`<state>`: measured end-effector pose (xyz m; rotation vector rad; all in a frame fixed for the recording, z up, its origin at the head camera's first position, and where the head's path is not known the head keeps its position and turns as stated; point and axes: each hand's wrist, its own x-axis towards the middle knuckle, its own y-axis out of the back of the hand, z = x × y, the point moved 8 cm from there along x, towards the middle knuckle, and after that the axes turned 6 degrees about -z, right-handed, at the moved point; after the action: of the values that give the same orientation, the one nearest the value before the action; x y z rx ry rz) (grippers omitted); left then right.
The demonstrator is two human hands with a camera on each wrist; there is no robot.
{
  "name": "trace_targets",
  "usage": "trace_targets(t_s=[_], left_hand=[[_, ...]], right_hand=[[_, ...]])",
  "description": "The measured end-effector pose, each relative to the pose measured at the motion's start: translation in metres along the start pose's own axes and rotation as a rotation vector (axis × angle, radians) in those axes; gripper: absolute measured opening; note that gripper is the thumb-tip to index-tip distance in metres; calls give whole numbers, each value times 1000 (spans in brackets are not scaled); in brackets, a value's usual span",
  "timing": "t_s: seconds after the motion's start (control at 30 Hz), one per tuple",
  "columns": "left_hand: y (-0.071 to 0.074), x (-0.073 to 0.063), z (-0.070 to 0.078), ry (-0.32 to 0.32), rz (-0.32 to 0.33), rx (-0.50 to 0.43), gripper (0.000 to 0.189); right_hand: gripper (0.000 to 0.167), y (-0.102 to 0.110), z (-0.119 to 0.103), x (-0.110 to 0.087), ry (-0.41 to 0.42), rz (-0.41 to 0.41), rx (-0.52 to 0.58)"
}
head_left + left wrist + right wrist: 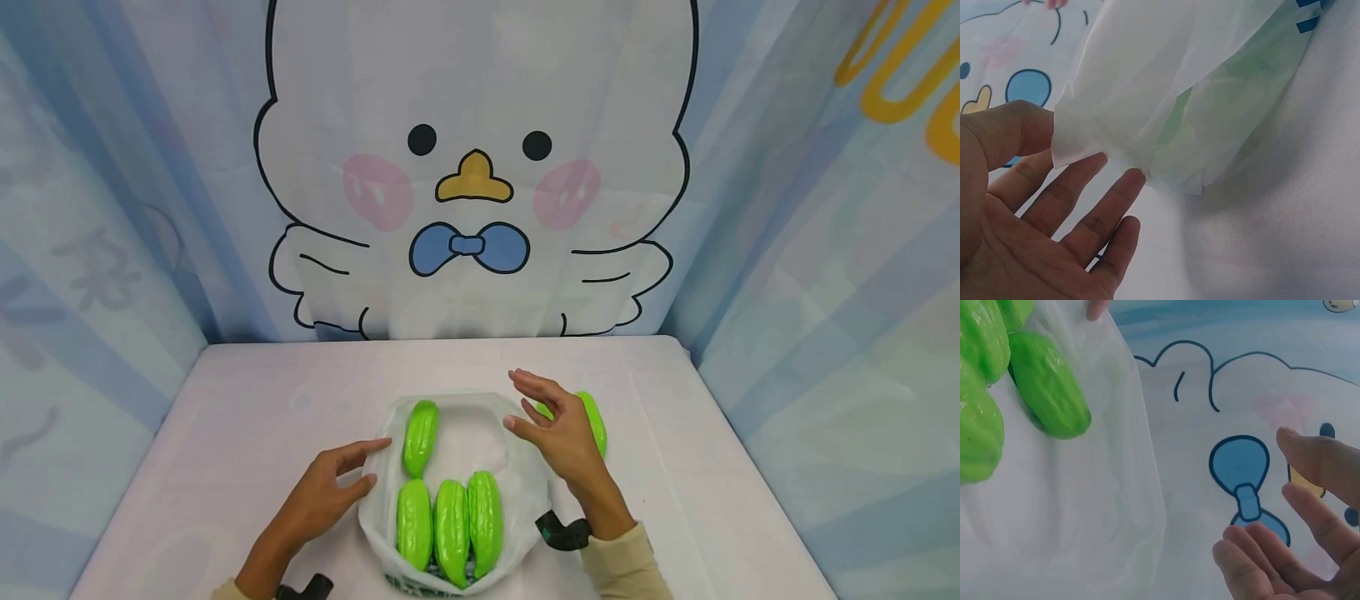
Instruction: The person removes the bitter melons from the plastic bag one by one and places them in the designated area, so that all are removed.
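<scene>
Both hands are relaxed and hold nothing: my left hand (330, 492) touches the plastic bag (517, 492) edge, my right hand (558, 425) hovers above. Four green bitter gourds (450, 521) lie inside, I believe; one gourd (596, 421) waits on the bench (225, 433).

— Bag (525, 492): thin plastic film, milky and half see-through, softly creased, faint sheen.
— Gourds (450, 525): glossy plastic, bright green, ridged and bumpy, with sharp highlights?
— Yes; same gloss on the lone gourd (594, 417) outside.
— Table (247, 417): matt white, finely textured up close, like cloth or grained sheet.
— Backdrop (480, 167): printed fabric, matt, slightly rippled.
— Sleeve (622, 567): soft beige knit, matt.
</scene>
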<state>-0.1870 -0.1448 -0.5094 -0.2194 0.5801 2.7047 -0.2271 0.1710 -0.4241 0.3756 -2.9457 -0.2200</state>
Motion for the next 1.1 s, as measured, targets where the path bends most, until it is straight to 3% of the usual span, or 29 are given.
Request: trace_targets(t_s=[0.8, 1.1], left_hand=[[0, -1, 1, 12, 10, 22, 51], [-1, 0, 1, 13, 1, 17, 51]], right_hand=[[54, -74, 19, 16, -118, -203, -100], [53, -98, 30, 26, -143, -271, -192]])
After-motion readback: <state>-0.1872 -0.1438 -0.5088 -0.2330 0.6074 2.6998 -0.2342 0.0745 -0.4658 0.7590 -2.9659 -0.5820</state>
